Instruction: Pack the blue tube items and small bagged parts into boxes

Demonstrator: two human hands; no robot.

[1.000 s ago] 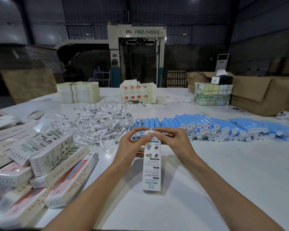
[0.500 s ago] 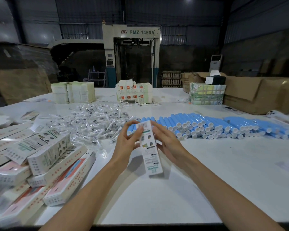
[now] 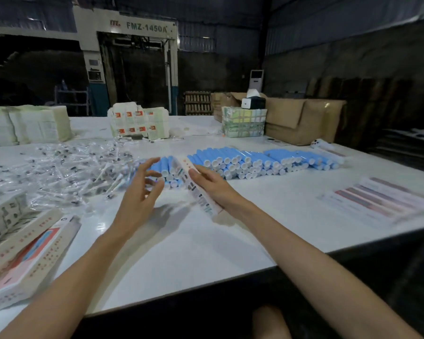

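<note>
My right hand (image 3: 212, 185) holds a long white printed box (image 3: 196, 188), tilted with its far end up, just above the white table (image 3: 194, 245). My left hand (image 3: 140, 194) hovers beside it with fingers spread, holding nothing. Behind both hands lies a wide row of blue tubes with white caps (image 3: 255, 161). To the left spreads a heap of small clear bagged parts (image 3: 66, 170).
Closed printed boxes (image 3: 25, 253) are piled at the left edge; more lie in a row (image 3: 377, 199) at the right. Stacks of flat cartons (image 3: 27, 124), (image 3: 138, 123) and a bundle (image 3: 244, 123) stand at the back beside brown cardboard boxes (image 3: 301, 121). The table's front edge is close.
My left hand has let go of the box and opened. The right hand keeps the box and has swung it rightward. The view has turned to the right.
</note>
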